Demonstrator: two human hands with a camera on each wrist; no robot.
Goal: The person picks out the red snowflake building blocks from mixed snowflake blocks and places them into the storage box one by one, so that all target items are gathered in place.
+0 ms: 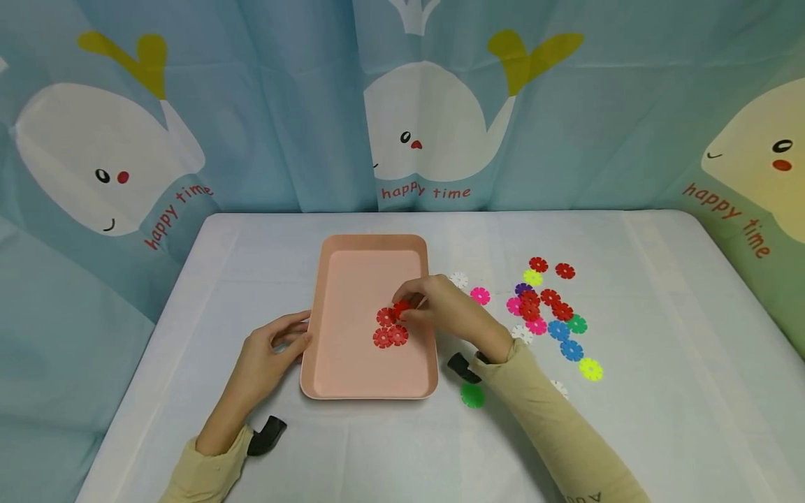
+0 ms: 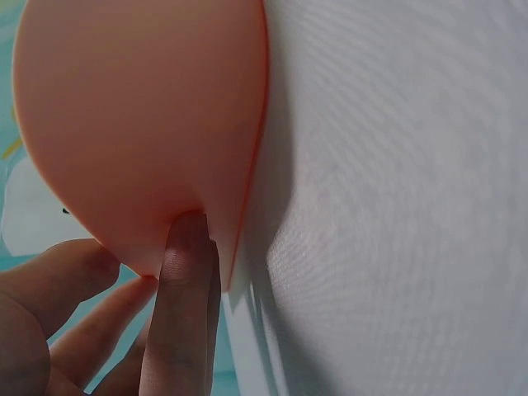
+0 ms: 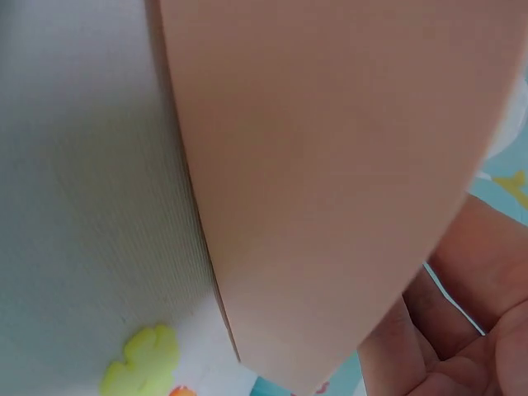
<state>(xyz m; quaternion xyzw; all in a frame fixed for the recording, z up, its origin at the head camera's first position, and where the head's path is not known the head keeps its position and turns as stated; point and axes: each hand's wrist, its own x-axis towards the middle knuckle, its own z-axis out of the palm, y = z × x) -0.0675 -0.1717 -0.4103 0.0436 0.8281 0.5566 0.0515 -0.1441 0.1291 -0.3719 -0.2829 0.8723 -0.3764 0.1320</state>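
A pink tray lies on the table with several red notched plastic discs inside, right of its middle. My right hand reaches over the tray's right rim and pinches a red disc between thumb and fingertips, just over the others. In the right wrist view the tray wall hides the fingertips and the disc. My left hand is at the tray's left side, its fingertips touching the outer wall. The left wrist view shows a fingertip pressed against that wall.
Right of the tray, red discs lie loosely scattered among blue, yellow, pink, white and purple ones. A green disc lies near the tray's lower right corner, beside the right wrist's black strap piece. A whale-print curtain hangs behind the table.
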